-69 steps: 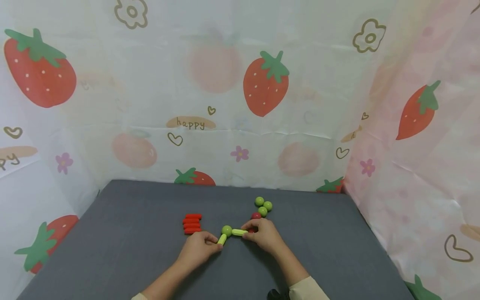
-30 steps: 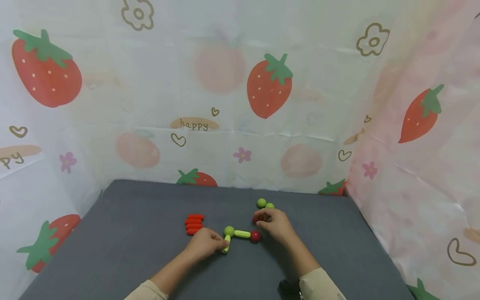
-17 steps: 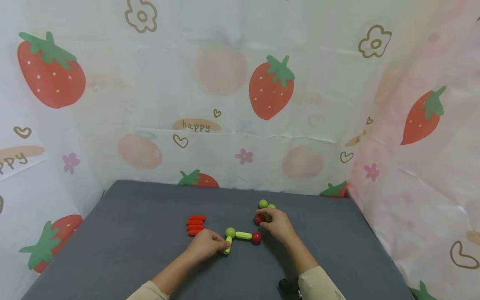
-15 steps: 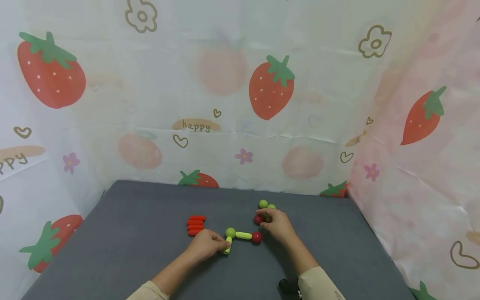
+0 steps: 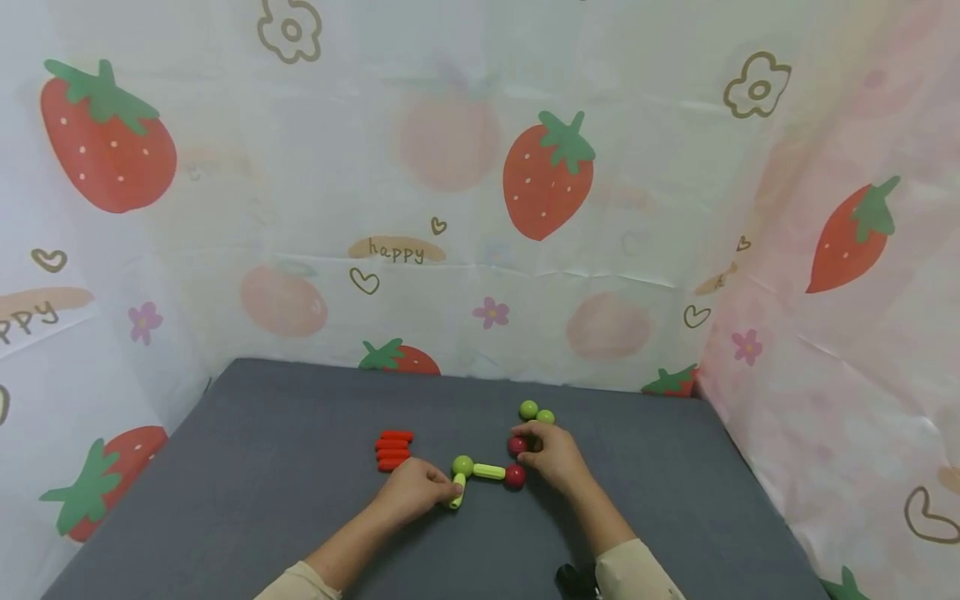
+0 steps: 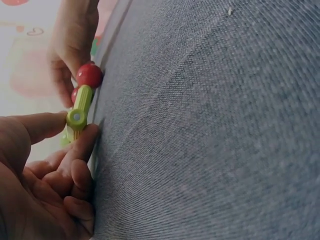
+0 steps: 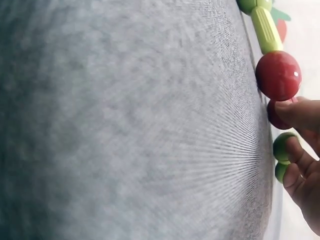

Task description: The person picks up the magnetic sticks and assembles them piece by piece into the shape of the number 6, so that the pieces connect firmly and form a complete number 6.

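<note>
Our left hand [image 5: 411,490] pinches the near yellow-green stick [image 5: 455,502], our right hand [image 5: 558,458] the farther red ball [image 5: 516,446], just beyond the nearer red ball [image 5: 515,477]; we do best steadying the stick, lest it twist

Rods [image 5: 393,446] left, assembly [image 5: 489,472] centre, balls [image 5: 528,410] behind right

The right hand [image 5: 557,457] is now pinching the far red ball [image 5: 517,446] with its fingers [image 5: 529,429] and drawing it nearer, away from the green balls [image 5: 528,409]; the near red ball [image 5: 515,477] is showing uncovered beside the right-hand green rod [image 5: 489,472].
</note>
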Available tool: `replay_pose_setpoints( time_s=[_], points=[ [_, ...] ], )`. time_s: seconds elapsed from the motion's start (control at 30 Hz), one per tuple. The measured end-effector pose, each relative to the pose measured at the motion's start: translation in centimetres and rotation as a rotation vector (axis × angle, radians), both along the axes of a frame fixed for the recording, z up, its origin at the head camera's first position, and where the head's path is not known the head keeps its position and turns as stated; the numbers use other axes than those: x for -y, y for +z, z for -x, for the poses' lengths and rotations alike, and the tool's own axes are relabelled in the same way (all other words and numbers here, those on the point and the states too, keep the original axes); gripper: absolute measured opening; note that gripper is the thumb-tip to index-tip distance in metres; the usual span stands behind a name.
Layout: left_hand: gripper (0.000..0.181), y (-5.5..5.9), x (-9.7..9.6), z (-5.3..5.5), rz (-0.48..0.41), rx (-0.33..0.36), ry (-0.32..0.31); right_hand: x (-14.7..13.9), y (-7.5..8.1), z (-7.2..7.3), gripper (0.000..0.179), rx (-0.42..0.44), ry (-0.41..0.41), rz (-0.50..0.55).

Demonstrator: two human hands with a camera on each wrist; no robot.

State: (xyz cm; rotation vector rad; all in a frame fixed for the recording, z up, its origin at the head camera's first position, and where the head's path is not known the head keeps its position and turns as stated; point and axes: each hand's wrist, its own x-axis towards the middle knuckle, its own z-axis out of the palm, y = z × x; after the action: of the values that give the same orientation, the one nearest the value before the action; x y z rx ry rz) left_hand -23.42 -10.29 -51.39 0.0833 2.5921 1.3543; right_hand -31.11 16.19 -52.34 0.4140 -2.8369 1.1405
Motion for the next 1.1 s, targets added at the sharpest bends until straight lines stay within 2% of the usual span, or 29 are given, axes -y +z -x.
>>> replay_pose_setpoints(
  time_s=[0.27, 0.47, 0.73, 0.93, 1.1],
  points=[
    [0.021, -0.2, -0.4, -0.4, 0.016, -0.048, 0.045, -0.1, -0.1, -0.1, 0.035, -0.017, -0.005, -0.005],
    [0.020, -0.4, -0.6, -0.7, 0.008, -0.082, 0.079, -0.3, 0.2, -0.7, 0.034, 0.017, -0.025, 0.020],
    [0.022, -0.1, -0.8, -0.7, 0.002, -0.092, 0.108, 0.3, 1.6, -2.5, 0.035, 0.048, -0.025, 0.070],
    [0.020, -0.1, -1.1, -0.7, -0.001, -0.103, 0.130, 1.1, 2.1, -4.2, 0.033, 0.057, 0.019, 0.119],
    [0.018, -0.2, -1.4, -0.8, 0.009, -0.109, 0.174, 1.9, 2.0, -5.5, 0.030, 0.097, 0.070, 0.173]
  ],
)
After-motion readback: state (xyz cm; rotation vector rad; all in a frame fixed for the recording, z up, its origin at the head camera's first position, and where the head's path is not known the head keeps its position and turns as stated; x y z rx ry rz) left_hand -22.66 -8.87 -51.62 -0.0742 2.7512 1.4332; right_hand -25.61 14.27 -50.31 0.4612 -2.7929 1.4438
